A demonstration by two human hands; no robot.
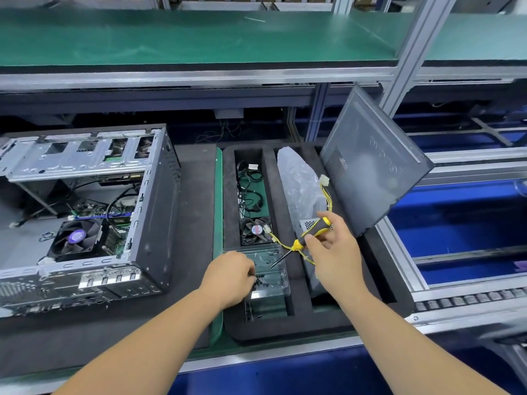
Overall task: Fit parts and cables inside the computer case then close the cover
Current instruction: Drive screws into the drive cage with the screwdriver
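Case (pixel 85 212) lies open on the mat at left, well apart from the cover (pixel 370 166), which leans tilted against the frame at right and could slide off if bumped. Foam tray (pixel 336 323) between them holds cables, a fan (pixel 253 230) and a clear screw box (pixel 271 269). Right hand (pixel 333 252) grasps the screwdriver (pixel 305 238), whose tip could snag the yellow wires beneath. Left hand (pixel 231 277) has curled fingers pinching among tiny screws (pixel 259 279); one may slip away.
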